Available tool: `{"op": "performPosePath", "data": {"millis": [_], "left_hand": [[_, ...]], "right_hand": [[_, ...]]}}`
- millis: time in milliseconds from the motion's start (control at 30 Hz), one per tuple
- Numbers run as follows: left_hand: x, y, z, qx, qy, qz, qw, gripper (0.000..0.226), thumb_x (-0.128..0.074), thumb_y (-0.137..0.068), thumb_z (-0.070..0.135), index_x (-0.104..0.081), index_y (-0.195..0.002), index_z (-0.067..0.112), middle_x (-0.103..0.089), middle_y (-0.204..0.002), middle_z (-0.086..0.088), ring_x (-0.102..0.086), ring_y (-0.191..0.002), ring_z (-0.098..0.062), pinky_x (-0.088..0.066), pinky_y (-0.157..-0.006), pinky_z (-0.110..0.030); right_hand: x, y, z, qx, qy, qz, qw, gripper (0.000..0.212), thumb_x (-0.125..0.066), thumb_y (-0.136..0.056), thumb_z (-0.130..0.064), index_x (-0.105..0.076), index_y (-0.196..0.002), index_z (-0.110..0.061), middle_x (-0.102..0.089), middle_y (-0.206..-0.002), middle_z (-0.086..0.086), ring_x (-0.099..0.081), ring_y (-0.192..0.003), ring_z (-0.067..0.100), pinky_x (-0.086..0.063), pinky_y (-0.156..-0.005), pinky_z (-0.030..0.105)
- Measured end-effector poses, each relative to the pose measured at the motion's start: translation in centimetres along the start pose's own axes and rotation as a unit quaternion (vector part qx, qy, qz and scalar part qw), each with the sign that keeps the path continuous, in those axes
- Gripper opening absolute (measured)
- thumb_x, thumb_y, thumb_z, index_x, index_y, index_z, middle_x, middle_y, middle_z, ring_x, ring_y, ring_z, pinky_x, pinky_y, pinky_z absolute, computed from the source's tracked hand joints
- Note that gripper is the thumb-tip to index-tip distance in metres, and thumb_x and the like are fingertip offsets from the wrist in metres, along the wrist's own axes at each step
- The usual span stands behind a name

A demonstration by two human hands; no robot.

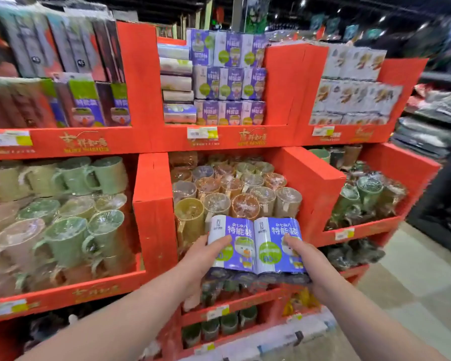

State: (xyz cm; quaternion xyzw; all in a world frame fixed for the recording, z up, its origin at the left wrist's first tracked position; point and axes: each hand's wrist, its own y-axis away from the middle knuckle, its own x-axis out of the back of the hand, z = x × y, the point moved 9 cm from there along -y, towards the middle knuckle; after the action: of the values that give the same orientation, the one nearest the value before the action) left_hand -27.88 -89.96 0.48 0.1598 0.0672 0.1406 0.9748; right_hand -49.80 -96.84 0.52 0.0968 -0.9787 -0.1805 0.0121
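**Head view: purple twin pack held in both hands before the red shelves**

We see first the red cardboard display stand (pixel 141 74), which fills most of the picture with its rows of compartments. In the upper middle compartment there is a stack of purple packs (pixel 229 82), with the same print as the one in the hands. Below it, the middle compartment holds wrapped mugs (pixel 235 194) in brown and clear tones. The compartment to the left of that holds green and beige mugs (pixel 71 230).

The purple twin pack (pixel 255 246) is not on any shelf. It is in the air, in front of the lower edge of the wrapped mugs, with its label turned to us and two rolls side by side under one film. The left hand (pixel 203 259) grips its left end, with the thumb on the front and the fingers hidden behind. The right hand (pixel 310 267) grips the right end in the same way. So both hands are clamped on the pack, one at each end.

We judge that the carrying part is under control, but the pack is not yet placed anywhere. We cannot tell if it goes up to the stack or away from the stand. If it goes up, it must pass above the price label (pixel 202 132) and find a free place there.
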Motion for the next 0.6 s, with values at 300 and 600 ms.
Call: {"op": "performPosePath", "data": {"millis": [300,600], "left_hand": [[-2.9,-11.1,9.4,-0.061,0.009,-0.067,0.996,0.025,-0.063,-0.09,0.031,-0.064,-0.11,0.016,-0.076,-0.095,-0.005,-0.072,-0.079,-0.019,-0.055,-0.066,-0.029],[-0.7,-18.1,17.7,-0.097,0.022,-0.05,0.994,0.032,-0.061,-0.092,0.035,-0.06,-0.117,0.015,-0.075,-0.091,-0.005,-0.071,-0.064,-0.015,-0.053,-0.053,-0.027]], "right_hand": [[1.6,-9.8,-9.9,0.057,0.005,0.06,0.997,0.03,-0.063,-0.088,-0.037,-0.071,-0.099,-0.011,-0.071,-0.107,0.019,-0.065,-0.103,0.04,-0.053,-0.083,0.049],[-2.5,-17.6,-18.4,0.089,-0.015,0.007,0.996,0.038,-0.065,-0.085,-0.041,-0.071,-0.107,-0.01,-0.067,-0.112,0.017,-0.063,-0.099,0.038,-0.054,-0.079,0.045]]}}
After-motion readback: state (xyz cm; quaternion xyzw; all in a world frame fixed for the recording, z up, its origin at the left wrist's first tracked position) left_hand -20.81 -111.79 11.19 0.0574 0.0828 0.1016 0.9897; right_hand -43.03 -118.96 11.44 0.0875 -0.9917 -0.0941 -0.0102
